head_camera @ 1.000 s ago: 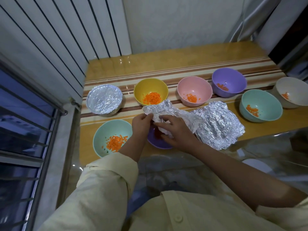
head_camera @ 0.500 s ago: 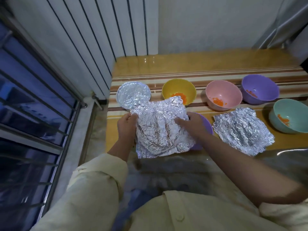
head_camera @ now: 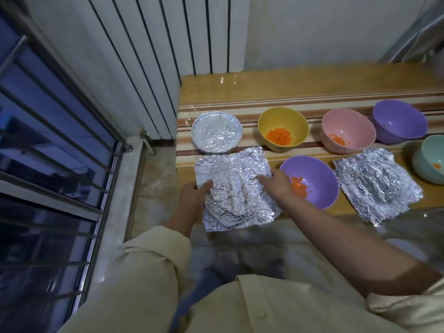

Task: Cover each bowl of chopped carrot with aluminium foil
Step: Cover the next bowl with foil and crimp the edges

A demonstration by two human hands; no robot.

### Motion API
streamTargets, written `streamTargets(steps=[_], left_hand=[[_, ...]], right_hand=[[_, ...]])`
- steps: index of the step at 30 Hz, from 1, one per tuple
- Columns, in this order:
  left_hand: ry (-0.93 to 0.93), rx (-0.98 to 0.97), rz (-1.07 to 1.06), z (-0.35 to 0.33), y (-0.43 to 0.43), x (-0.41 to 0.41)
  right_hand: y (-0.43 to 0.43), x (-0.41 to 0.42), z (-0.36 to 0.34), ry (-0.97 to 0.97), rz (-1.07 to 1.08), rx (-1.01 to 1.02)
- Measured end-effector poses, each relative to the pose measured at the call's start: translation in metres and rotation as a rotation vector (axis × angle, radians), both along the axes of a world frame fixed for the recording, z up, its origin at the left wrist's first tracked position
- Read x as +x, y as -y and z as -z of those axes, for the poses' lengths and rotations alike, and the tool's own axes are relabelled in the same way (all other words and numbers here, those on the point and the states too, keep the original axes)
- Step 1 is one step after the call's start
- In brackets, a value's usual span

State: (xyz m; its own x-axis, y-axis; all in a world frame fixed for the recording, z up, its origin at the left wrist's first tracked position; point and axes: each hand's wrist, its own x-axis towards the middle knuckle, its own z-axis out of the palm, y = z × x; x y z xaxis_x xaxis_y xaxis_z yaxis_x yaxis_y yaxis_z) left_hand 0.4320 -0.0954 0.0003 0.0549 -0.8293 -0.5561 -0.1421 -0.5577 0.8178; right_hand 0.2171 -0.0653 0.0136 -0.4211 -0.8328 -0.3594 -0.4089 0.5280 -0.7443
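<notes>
Table (head_camera: 300, 87): striped top with a run of open carrot bowls toward 3 o'clock; one foil-covered bowl (head_camera: 217, 133) at 12 o'clock of the hands.
Foil sheet (head_camera: 235, 188): crumpled square draped over a bowl I cannot see, long axis running 11 to 5 o'clock.
Purple bowl (head_camera: 314, 183): uncovered, just at 3 o'clock of the sheet.
Left hand (head_camera: 193, 195): fingers clamped on the 9 o'clock edge.
Right hand (head_camera: 276, 182): fingers spread, pressing the 3 o'clock edge; probably nearer the next bowl.

Foil sheet (head_camera: 234, 188) left of open bowl (head_camera: 312, 181), before covered bowl (head_camera: 217, 135)
</notes>
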Motion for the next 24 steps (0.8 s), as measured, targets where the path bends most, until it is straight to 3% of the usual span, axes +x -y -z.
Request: streamTargets(steps=[11, 18, 24], left_hand=[[0.168, -0.057, 0.019, 0.014, -0.002, 0.025], [0.149, -0.024, -0.076, 0.012, -0.002, 0.035], [0.275, -0.12, -0.053, 0.016, -0.006, 0.028]], right_hand=[[-0.003, 0.029, 0.015, 0.01, 0.138, 0.003], [0.0, 0.038, 0.019, 0.105, 0.223, -0.008], [-0.003, 0.042, 0.019, -0.106, 0.135, -0.021]])
